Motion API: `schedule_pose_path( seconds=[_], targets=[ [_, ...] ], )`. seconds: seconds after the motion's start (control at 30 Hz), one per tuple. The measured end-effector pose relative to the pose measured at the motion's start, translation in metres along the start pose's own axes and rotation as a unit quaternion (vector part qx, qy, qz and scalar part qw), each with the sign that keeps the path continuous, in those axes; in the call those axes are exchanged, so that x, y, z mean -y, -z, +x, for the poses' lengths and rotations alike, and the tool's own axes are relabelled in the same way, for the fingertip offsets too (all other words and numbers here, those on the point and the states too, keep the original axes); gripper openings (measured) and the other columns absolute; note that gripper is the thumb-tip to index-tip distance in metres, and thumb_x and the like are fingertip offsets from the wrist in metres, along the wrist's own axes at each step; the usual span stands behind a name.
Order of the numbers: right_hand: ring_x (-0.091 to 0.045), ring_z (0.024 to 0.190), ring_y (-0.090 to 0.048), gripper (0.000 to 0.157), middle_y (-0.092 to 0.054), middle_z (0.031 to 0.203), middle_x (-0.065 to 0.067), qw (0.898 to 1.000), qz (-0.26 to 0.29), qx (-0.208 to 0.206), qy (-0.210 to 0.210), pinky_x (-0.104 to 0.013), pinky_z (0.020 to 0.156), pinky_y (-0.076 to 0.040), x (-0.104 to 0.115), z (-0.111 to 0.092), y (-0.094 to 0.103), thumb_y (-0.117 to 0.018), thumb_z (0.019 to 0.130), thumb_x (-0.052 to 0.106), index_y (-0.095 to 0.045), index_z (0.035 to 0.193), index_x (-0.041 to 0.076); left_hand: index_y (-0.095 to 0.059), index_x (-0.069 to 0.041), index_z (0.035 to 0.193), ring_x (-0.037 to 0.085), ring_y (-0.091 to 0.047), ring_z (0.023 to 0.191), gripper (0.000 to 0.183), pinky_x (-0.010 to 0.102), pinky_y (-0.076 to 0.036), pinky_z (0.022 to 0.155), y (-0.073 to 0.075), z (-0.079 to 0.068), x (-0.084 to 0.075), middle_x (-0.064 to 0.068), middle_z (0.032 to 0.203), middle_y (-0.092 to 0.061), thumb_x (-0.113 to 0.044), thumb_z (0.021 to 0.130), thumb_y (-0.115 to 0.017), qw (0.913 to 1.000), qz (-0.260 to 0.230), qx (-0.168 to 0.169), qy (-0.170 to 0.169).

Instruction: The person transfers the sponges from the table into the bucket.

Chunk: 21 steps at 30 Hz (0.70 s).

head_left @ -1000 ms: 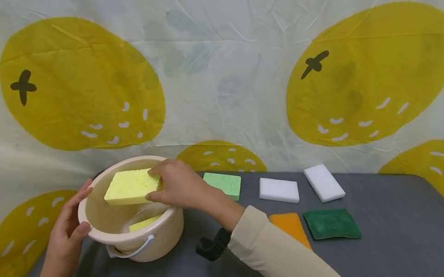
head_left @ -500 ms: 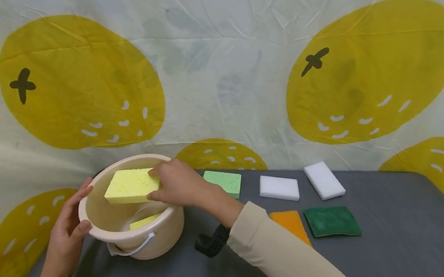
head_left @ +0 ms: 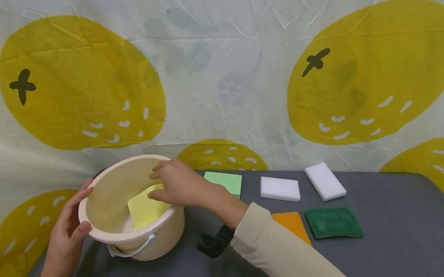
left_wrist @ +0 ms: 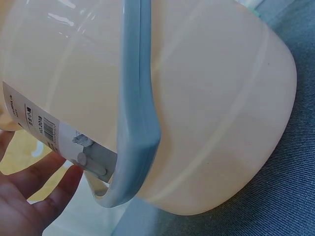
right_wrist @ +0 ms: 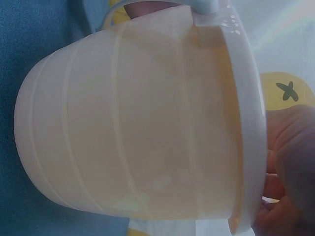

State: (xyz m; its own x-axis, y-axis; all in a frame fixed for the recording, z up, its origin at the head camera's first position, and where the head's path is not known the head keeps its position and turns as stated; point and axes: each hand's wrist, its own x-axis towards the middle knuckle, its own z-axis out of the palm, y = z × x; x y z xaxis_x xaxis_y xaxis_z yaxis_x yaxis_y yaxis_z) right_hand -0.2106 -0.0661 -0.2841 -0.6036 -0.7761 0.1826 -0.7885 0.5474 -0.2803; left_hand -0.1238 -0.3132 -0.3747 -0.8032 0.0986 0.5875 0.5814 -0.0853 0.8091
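Note:
A cream bucket (head_left: 161,240) stands at the left of the grey table, its pale blue handle (head_left: 139,248) hanging down at the front. My left hand (head_left: 64,239) grips the bucket's left side, thumb at the rim. In the left wrist view its fingers lie near a printed label (left_wrist: 54,130) on the bucket wall. Over the right rim, my right hand (head_left: 181,183) has its fingers apart and holds nothing. Inside the bucket a yellow sponge (head_left: 145,209) leans at a slant. The right wrist view shows mostly the bucket's ribbed outer wall (right_wrist: 147,123).
Right of the bucket lie a light green sponge (head_left: 228,182), two white sponges (head_left: 279,189), an orange cloth-like piece (head_left: 292,227), partly behind the right sleeve, and a dark green scouring pad (head_left: 333,223). A fruit-printed curtain (head_left: 222,73) hangs behind the table (head_left: 398,227).
My right hand has let go of the yellow sponge it held over the bucket; a sponge now leans inside, where only the edge of one showed before. The left hand stays on the bucket.

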Motion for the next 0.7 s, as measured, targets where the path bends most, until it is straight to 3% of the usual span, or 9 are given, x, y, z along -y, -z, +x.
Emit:
schedule_pose_path(
  seconds=[0.17,0.4,0.53,0.7],
  targets=[
    [-0.013,0.111,-0.048,0.04,-0.057,0.117,-0.003,0.999,0.031,-0.008,0.003,-0.022,0.093,-0.034,-0.004,-0.005,0.006,-0.061,0.084,0.029,-0.059,0.117,0.006,-0.024,0.007,0.136,0.023,-0.016,0.131,0.051,0.019,-0.034,0.093,-0.001,0.001,-0.001,0.014,0.147,-0.012,0.001,0.09,-0.046,0.9999,-0.001,-0.007,0.008],
    [-0.01,0.089,-0.056,0.04,-0.059,0.114,0.0,0.998,0.067,-0.015,-0.013,-0.019,0.075,-0.043,-0.008,-0.009,0.012,-0.062,0.084,0.028,-0.058,0.119,0.009,-0.024,0.007,0.136,0.023,-0.016,0.131,0.051,0.019,-0.034,0.093,0.0,0.0,-0.001,0.014,0.147,-0.012,0.001,0.09,-0.046,1.0,-0.005,-0.003,0.001],
    [-0.012,0.089,-0.057,0.039,-0.059,0.114,0.0,0.998,0.067,-0.008,-0.003,-0.019,0.075,-0.043,-0.008,-0.007,0.012,-0.062,0.084,0.027,-0.058,0.119,0.009,-0.023,0.008,0.136,0.024,-0.016,0.13,0.051,0.02,-0.034,0.093,0.001,0.0,-0.001,0.015,0.147,-0.012,0.002,0.09,-0.045,1.0,-0.006,-0.003,0.002],
    [-0.009,0.089,-0.055,0.038,-0.058,0.114,0.004,0.995,0.092,-0.01,-0.025,-0.018,0.072,-0.044,-0.009,-0.009,0.013,-0.063,0.083,0.026,-0.058,0.119,0.013,-0.023,0.008,0.135,0.024,-0.016,0.131,0.051,0.02,-0.034,0.094,0.0,0.001,-0.002,0.015,0.146,-0.012,0.003,0.09,-0.046,1.0,0.004,-0.001,0.003]
  ],
)
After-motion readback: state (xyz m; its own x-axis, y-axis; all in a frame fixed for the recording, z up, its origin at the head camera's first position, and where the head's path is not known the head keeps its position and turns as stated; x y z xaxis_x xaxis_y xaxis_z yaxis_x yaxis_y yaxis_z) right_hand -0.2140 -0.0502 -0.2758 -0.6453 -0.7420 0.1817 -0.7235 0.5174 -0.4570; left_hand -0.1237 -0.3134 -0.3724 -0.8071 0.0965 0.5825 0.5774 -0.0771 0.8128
